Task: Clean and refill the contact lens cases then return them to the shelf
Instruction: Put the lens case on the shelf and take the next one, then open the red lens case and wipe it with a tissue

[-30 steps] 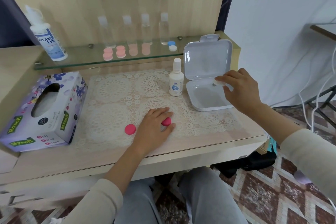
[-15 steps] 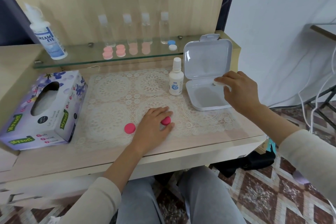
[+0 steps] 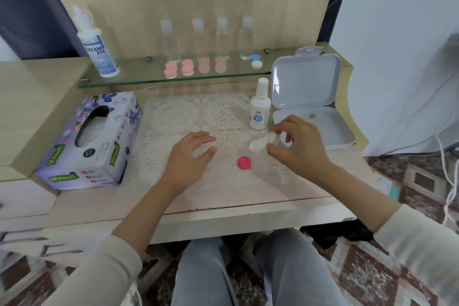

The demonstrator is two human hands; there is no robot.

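Note:
My right hand (image 3: 298, 149) pinches a white contact lens case body (image 3: 260, 143) just above the lace mat (image 3: 188, 112), in front of the small solution bottle (image 3: 259, 107). One pink cap (image 3: 244, 162) lies on the mat between my hands. My left hand (image 3: 188, 156) hovers over the mat with relaxed, spread fingers and holds nothing. Only this one cap shows on the mat. On the glass shelf (image 3: 139, 79) sit several pink lens cases (image 3: 187, 68) and a blue and white case (image 3: 255, 61).
An open white plastic box (image 3: 323, 129) stands at the right, with a small brown speck inside. A tissue box (image 3: 92, 141) sits at the left. A large Dream Eye bottle (image 3: 96, 45) and several clear bottles (image 3: 222, 37) stand on the shelf.
My right hand brought the white case body out of the plastic box to above the mat. My left hand let go of the pink cap and shifted left.

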